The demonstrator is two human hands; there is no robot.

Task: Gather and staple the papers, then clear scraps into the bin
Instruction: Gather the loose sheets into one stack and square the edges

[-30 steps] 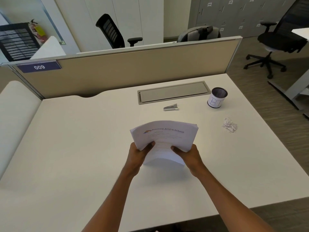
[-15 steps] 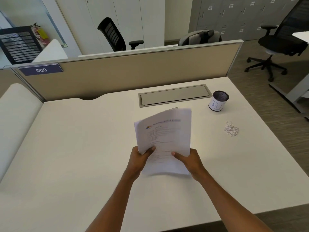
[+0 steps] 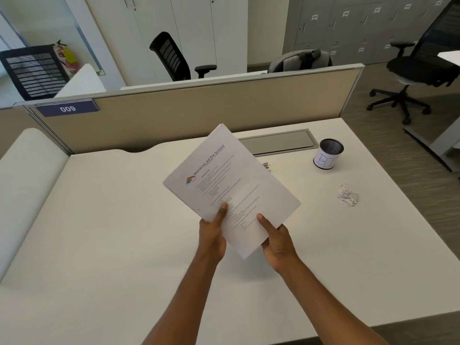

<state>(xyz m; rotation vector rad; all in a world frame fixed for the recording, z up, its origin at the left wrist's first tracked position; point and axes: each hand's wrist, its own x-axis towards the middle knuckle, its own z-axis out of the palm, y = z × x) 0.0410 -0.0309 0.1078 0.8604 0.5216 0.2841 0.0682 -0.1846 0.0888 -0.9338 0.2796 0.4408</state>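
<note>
Compared with a moment earlier, the stack of papers (image 3: 231,188) is now turned, its top edge pointing to 11 o'clock, and it hides most of the stapler (image 3: 266,166). The left hand (image 3: 211,235) and right hand (image 3: 277,241) each clamp its lower edge, thumbs on top, above the desk (image 3: 99,232). At 2 o'clock stands the bin (image 3: 328,157); its inside is too dark to tell. The scraps (image 3: 347,195) lie on the desk near it.

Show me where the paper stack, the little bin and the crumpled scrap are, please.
paper stack (image 3: 231,188): head view, middle of the printed top sheet.
bin (image 3: 328,158): head view, its white labelled side.
crumpled scrap (image 3: 348,195): head view, centre of the wad.
</note>
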